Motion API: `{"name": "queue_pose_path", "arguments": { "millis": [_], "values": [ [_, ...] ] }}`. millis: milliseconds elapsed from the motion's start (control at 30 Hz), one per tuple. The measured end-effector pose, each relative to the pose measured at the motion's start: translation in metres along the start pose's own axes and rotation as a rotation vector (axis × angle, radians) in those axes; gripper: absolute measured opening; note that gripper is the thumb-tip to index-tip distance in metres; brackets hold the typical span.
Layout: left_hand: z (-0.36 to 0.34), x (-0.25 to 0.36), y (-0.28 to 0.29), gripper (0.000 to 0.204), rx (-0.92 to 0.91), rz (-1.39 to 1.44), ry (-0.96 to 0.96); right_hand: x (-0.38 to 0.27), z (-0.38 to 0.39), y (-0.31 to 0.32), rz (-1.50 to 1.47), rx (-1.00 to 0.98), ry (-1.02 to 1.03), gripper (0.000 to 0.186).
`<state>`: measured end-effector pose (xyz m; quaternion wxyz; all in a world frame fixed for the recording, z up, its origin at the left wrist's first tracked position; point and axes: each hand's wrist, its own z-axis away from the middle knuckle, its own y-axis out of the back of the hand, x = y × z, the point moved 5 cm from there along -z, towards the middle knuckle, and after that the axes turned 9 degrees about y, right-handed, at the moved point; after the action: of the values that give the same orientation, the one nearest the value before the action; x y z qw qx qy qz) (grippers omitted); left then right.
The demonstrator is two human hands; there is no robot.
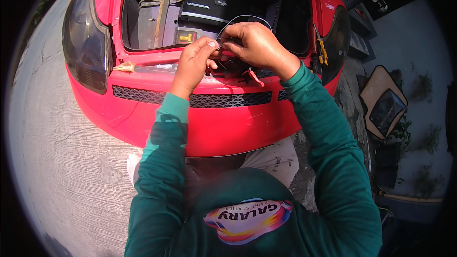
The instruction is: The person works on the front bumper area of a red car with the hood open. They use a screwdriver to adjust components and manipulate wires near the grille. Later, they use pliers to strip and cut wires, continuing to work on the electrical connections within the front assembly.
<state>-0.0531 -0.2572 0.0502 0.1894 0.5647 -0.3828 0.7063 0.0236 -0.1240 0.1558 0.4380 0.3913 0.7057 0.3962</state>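
Note:
Both my hands meet over the edge of a red car's open compartment. My left hand (pixel 194 62) is closed, its thumb and forefinger pinched at a thin grey wire (pixel 257 17). My right hand (pixel 257 47) is closed too, its fingers pinched against the left fingertips at the same wire, which loops up behind the knuckles. The exact spot of the grip is partly covered by my fingers. Just under my hands, a red-handled tool (pixel 255 77) lies on the red bumper (pixel 228 128), its other end in shadow and hidden.
Inside the compartment sit a black amplifier-like box (pixel 216 1), a grey device with a yellow part (pixel 188 35), a wooden strip (pixel 164 9) and bundled cables (pixel 159 3). Yellow-handled pliers (pixel 323 51) hang at the right edge. A crumpled tan scrap (pixel 124 67) lies by the left headlight (pixel 86 38).

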Motion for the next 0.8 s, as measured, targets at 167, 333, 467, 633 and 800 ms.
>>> {"name": "queue_pose_path", "arguments": {
  "millis": [167, 333, 467, 633, 800],
  "values": [
    [0.001, -0.004, 0.0, 0.007, 0.015, -0.117, -0.062, -0.006, -0.002, 0.005, 0.075, -0.003, 0.061, 0.014],
    [0.003, 0.0, 0.0, 0.006, 0.051, -0.154, -0.088, 0.0, -0.003, 0.002, 0.026, -0.01, -0.038, 0.017],
    [0.003, 0.001, -0.001, 0.007, 0.071, -0.17, -0.124, 0.019, -0.005, -0.008, -0.105, 0.014, -0.116, 0.019],
    [0.005, 0.001, -0.004, 0.01, 0.099, -0.174, -0.127, 0.022, -0.008, -0.012, -0.159, 0.0, -0.223, 0.02],
    [0.007, 0.002, -0.003, 0.009, 0.103, -0.163, -0.128, 0.011, -0.007, -0.006, -0.045, 0.037, -0.201, 0.019]
  ]
}}
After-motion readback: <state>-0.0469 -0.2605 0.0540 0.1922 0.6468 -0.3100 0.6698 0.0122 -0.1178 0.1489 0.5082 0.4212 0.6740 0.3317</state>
